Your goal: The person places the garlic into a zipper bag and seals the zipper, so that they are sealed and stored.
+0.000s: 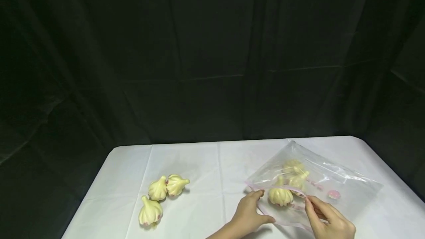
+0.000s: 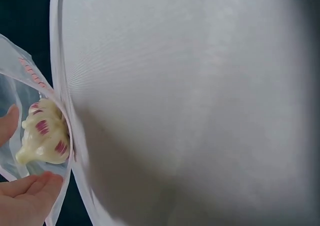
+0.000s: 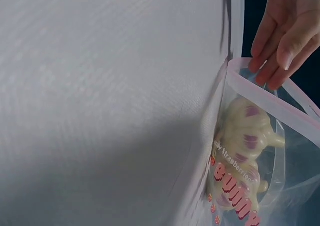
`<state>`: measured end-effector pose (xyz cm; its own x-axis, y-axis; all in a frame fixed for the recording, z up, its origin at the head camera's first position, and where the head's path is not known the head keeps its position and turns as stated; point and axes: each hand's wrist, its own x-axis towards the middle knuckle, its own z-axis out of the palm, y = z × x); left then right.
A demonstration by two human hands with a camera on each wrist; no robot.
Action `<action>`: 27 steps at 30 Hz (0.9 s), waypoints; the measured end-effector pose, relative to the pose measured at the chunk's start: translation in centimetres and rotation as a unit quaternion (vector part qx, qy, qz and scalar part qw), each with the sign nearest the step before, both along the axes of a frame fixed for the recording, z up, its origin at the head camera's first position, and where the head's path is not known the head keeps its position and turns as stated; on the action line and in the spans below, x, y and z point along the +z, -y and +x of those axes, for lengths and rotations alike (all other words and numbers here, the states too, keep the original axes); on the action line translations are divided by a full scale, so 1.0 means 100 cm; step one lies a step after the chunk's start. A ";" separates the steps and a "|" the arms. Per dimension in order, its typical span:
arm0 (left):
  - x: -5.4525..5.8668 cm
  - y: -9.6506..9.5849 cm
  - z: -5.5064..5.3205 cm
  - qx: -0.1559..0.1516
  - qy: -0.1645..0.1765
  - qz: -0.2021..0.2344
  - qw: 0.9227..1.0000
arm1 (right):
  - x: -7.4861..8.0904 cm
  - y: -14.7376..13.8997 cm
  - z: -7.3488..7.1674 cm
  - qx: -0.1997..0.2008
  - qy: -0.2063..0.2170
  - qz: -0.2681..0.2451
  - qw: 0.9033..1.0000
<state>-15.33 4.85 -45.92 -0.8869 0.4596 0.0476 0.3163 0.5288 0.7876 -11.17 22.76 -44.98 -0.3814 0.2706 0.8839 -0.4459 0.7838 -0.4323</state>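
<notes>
A clear zip bag (image 1: 352,191) with pink edging lies on the right side of the table, with garlic bulbs (image 1: 280,196) inside. My right hand (image 1: 328,218) pinches the upper lip of its mouth between thumb and fingers, lifting it. At the mouth's left corner is my left hand (image 1: 249,209), thumb spread from its straight fingers, touching the edge. In the left wrist view, a purple-streaked garlic bulb (image 2: 46,133) shows just inside the opening. Pink lettering (image 3: 232,188) on the plastic overlaps the bulbs in the right wrist view.
On the left of the table a group of 3 loose garlic bulbs (image 1: 150,211) sits close together. White cloth (image 1: 202,180) with fold lines covers the tabletop. Behind the table hangs a black curtain (image 1: 212,65).
</notes>
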 end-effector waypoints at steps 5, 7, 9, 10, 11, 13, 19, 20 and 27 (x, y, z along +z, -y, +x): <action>0.004 0.009 0.001 -0.007 0.019 0.028 0.999 | 0.002 0.001 -0.001 0.000 -0.006 0.000 1.000; 0.005 0.015 0.001 -0.010 0.017 0.041 0.999 | 0.001 0.001 -0.002 0.000 -0.007 0.001 1.000; 0.006 0.022 0.001 -0.010 0.016 0.053 0.998 | 0.001 0.002 -0.002 -0.001 -0.007 0.000 1.000; 0.006 0.026 0.000 -0.010 0.016 0.058 0.998 | 0.000 0.001 -0.003 -0.002 -0.004 -0.001 1.000; 0.006 0.031 0.000 -0.007 0.014 0.062 0.998 | 0.000 0.001 -0.003 -0.001 -0.003 -0.001 1.000; 0.006 0.039 -0.002 -0.001 0.013 0.064 0.998 | 0.000 0.001 -0.003 0.002 -0.003 -0.002 1.000; 0.010 0.060 -0.008 0.015 -0.003 0.071 0.997 | 0.000 0.002 -0.003 0.013 -0.007 -0.017 1.000; 0.011 0.064 -0.009 0.018 -0.006 0.076 0.997 | 0.001 0.002 -0.002 0.013 -0.007 -0.020 1.000; 0.019 0.090 -0.014 0.076 -0.003 0.113 0.991 | 0.003 0.005 -0.002 -0.005 0.013 -0.027 1.000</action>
<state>-16.71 -4.17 -43.98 -0.9442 0.2985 0.1393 0.2514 0.3799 0.8902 -11.42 22.25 -44.71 -0.4011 0.3214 0.8578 -0.4267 0.7631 -0.4854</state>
